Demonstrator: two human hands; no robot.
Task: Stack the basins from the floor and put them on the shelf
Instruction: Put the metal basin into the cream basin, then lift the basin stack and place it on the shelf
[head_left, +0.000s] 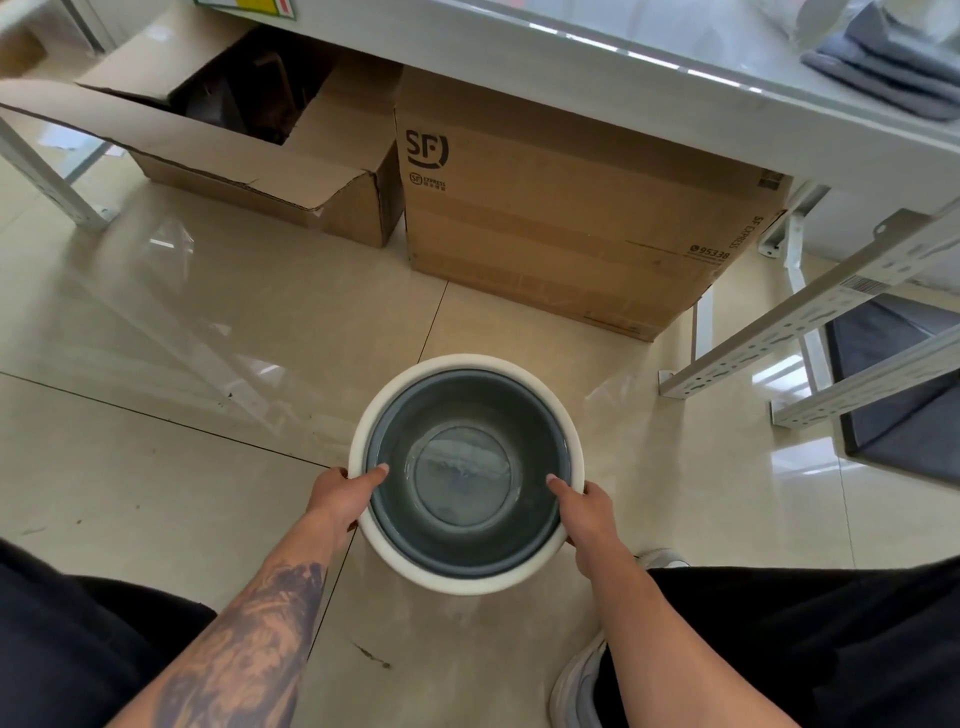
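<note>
You're looking down at a glossy beige tiled floor (218, 322). On the far side, two cardboard boxes sit side by side under a white shelf board (649, 67): an open box (249, 156) on the left w/ flaps up and dark contents you can't make out, and a closed box (571, 223) on the right printed "SF Express". They fill the space under the board. Folded grey cloth (893, 67) rests on the board at far right. To the right, perforated white metal rails (810, 322) slant across, w/ a dark fabric bin (904, 395) behind them.

Your two hands hold the stacked basins in the near centre, above the floor – a dark grey basin (462, 467) nested inside a white basin (470, 579), only the white rim showing around it. Your left hand (340, 496) is clamped on the left rim, thumb hooked over the edge into the grey bowl, fingers hidden beneath. Your right hand (584, 512) grips the right rim the same way. Both forearms reach fwd from near; the left one is tattooed.

Both basins are round, smooth plastic; the grey one has a shiny flat circular bottom. Black trousers and a pale shoe (579, 680) show at the near edge.
</note>
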